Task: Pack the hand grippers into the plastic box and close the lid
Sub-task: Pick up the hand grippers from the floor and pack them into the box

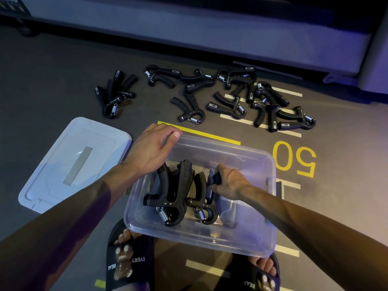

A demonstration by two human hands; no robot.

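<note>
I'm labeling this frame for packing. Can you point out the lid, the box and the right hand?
lid [75,164], head view, on its flat top.
box [270,225], head view, on its right wall.
right hand [230,183], head view, on its back.

Clear plastic box [260,244] on floor, open, holding 3 black hand grippers [178,192], springs toward viewer. Remaining grippers [210,95] scattered beyond. White lid [73,162] flat, left of box.
</note>
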